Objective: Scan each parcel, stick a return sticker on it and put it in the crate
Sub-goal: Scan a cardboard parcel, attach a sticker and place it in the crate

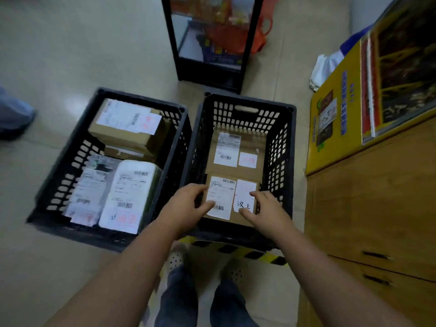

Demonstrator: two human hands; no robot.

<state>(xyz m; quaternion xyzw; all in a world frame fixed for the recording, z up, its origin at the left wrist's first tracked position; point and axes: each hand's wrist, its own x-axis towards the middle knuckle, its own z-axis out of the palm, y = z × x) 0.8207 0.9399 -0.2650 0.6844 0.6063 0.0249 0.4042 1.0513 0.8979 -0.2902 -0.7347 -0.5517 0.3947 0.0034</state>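
tile floor (59, 55) | left hand (186, 204), right hand (266, 208) grip parcel (230, 199) in crate (280, 147)

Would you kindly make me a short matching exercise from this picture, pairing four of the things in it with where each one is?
Things:
1. cardboard parcel
2. white padded parcel
3. yellow box
4. striped tape

Places:
A. on the wooden cabinet
B. in the left crate
C. on the floor by the right crate's near side
D. between left hand and right hand, in the right crate

Pairs: 1-D, 2-B, 3-A, 4-C
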